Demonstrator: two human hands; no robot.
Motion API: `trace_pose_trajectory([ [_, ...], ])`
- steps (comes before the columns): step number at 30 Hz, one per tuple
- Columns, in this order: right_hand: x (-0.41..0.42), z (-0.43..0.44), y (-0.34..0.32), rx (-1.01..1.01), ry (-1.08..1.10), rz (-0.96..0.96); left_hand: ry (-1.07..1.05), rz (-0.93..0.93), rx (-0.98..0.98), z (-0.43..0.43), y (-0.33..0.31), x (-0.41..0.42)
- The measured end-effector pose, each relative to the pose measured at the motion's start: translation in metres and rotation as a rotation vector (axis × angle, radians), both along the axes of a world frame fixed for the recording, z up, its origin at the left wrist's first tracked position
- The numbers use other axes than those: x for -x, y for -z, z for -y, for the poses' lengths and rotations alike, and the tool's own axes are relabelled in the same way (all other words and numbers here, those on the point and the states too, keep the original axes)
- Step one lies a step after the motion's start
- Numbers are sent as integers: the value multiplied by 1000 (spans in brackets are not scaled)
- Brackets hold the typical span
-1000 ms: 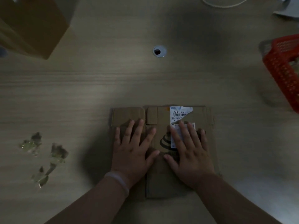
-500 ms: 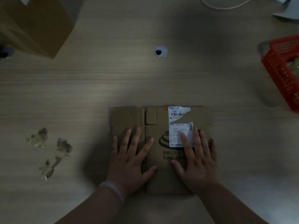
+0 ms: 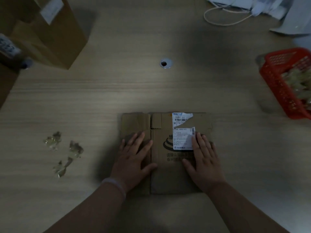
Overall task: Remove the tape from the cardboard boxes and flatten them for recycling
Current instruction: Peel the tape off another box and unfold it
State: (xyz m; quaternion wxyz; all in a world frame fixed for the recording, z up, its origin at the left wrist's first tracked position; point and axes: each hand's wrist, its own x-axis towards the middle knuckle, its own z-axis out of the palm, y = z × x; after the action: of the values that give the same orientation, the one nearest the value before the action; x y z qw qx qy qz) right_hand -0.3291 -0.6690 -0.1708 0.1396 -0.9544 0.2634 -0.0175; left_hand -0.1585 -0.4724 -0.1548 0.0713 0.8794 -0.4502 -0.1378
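Scanning from the left, I note crumpled tape scraps (image 3: 64, 152) near the desk's (image 3: 151, 91) left edge. Left hand (image 3: 134, 158) and right hand (image 3: 204, 160), fingers spread, press the flattened cardboard box (image 3: 168, 179) at mid near edge. A red basket (image 3: 277, 84) sits at the right edge.

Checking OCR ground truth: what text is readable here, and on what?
"530-": torn shipping label on the flattened cardboard box; remaining digits and fine print too small.
Chinese print below the logo: too blurred, right hand partly covers it.
White label on the upright box: blurred.
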Motion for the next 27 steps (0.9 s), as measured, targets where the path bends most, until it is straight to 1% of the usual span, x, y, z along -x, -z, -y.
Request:
trace_pose_trajectory([
  [2, 9, 10, -2, -21, 45, -15, -52, -16, 17, -8, -6, -5],
  [5, 28, 19, -8, -68, 236, -145, -176, -22, -42, -26, -14, -1],
  [7, 38, 19, -14, -63, 321, -197, -296, -2, -74, -33, -20, 7],
  [9, 42, 18, -19, -88, 361, -193, -464, -70, -74, -35, -26, 17],
  [11, 41, 19, -25, -183, 425, -165, -633, -190, -42, -33, -29, 25],
  [15, 37, 25, -34, -504, 603, -92, -849, -341, -21, -31, -29, 29],
  [17, 38, 27, -33, -567, 616, -101, -924, -404, -12, -32, -26, 27],
  [20, 47, 26, -30, -630, 647, -89, -912, -456, -9, -37, -20, 27],
  [22, 56, 22, -29, -642, 690, -44, -872, -448, 13, -42, -16, 30],
  [24, 68, 13, -30, -635, 743, 23, -826, -463, 77, -49, -14, 36],
  [27, 87, -1, -38, -634, 805, 122, -746, -610, 187, -57, -18, 41],
])
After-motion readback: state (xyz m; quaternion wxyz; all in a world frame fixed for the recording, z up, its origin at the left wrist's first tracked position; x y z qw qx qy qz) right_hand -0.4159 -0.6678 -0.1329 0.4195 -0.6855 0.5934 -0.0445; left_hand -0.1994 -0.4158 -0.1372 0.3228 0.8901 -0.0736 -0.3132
